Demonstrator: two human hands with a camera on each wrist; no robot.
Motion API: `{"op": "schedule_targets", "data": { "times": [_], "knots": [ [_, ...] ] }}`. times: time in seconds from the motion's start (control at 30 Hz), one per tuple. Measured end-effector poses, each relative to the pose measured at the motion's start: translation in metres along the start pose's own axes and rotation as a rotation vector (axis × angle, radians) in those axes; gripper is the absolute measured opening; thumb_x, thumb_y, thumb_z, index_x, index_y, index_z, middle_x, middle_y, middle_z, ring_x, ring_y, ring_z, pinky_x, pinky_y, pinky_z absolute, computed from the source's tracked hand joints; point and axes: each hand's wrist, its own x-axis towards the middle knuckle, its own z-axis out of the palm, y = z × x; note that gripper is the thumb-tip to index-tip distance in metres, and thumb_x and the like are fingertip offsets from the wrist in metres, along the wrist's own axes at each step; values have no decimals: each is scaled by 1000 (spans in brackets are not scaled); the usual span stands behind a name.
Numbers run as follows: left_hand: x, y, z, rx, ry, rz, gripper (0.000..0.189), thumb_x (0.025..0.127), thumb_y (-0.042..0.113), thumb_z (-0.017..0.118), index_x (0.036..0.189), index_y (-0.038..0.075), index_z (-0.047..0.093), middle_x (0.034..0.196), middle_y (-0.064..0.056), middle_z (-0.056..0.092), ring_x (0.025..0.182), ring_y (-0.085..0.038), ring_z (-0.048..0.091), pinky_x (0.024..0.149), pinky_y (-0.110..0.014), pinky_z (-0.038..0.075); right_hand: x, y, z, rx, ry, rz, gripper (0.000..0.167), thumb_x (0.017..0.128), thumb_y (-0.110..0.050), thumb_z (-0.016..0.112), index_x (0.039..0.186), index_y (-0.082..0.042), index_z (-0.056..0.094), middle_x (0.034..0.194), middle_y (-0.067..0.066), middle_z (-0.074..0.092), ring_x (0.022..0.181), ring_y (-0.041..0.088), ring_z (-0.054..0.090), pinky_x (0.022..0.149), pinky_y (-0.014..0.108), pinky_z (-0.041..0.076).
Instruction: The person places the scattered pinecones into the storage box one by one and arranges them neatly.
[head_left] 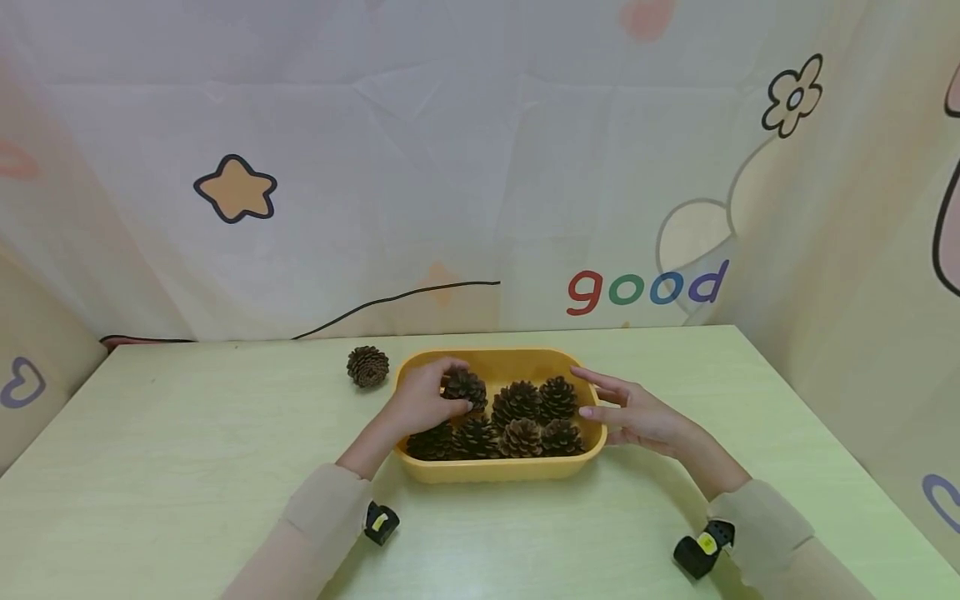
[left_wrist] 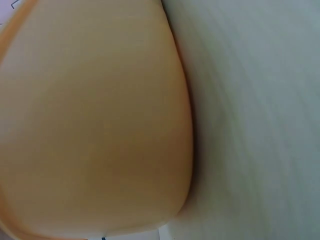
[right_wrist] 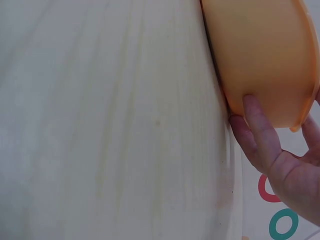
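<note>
A yellow plastic basin (head_left: 491, 471) holding several brown pine cones (head_left: 517, 402) stands on the table. Over its left side, my left hand (head_left: 426, 400) reaches in and grips one pine cone (head_left: 467, 388) between thumb and fingers. At the opposite end, my right hand (head_left: 645, 414) holds the basin's rim, thumb and forefinger reaching over it. In the right wrist view, other fingers (right_wrist: 262, 130) lie against the outer wall (right_wrist: 265, 60). Only the basin's outside (left_wrist: 100, 110) and the tabletop show in the left wrist view; the left hand is out of sight there.
One more pine cone (head_left: 367, 367) lies on the pale wooden table (head_left: 187, 433), left of the basin near the back edge. Behind the table hangs a printed cloth (head_left: 450, 183), with another stretch of cloth along the right side.
</note>
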Motion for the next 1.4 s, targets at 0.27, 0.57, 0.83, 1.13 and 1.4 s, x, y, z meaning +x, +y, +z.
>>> {"op": "schedule_targets", "data": {
  "times": [0.27, 0.57, 0.83, 1.13, 1.4],
  "knots": [
    [0, 2, 0, 41, -48, -16, 48, 79, 13, 70, 123, 5, 54, 112, -10, 59, 101, -27, 55, 82, -41, 48, -2, 0, 0, 4, -3, 1, 72, 88, -20, 61, 146, -13, 18, 147, 28, 6, 109, 33, 53, 82, 48, 50],
    [2, -1, 3, 33, -77, -25, 49, 79, 14, 71, 123, 6, 53, 115, -10, 59, 108, -29, 53, 88, -43, 46, 2, 3, -1, -3, 4, 5, 72, 88, -21, 62, 146, -15, 20, 147, 27, 7, 109, 32, 53, 81, 48, 50],
    [2, 1, 3, 23, -89, -38, 48, 81, 19, 69, 124, 6, 53, 120, -12, 56, 112, -31, 50, 92, -45, 43, -1, 0, -1, -11, -1, -5, 72, 88, -20, 61, 146, -13, 18, 147, 28, 5, 109, 33, 53, 81, 47, 50],
    [4, -1, 4, 17, -94, -48, 45, 83, 20, 67, 124, 6, 53, 124, -12, 54, 116, -32, 47, 95, -46, 41, 1, 1, -1, 2, -6, 0, 71, 88, -20, 61, 146, -15, 20, 147, 28, 5, 112, 35, 51, 81, 48, 50],
    [5, 0, 5, 12, -90, -64, 44, 83, 19, 67, 123, 7, 55, 124, -12, 54, 116, -32, 48, 94, -46, 41, 3, 2, -2, 14, -14, 3, 72, 88, -20, 61, 146, -15, 19, 147, 28, 5, 110, 33, 53, 81, 48, 50]
  ]
}}
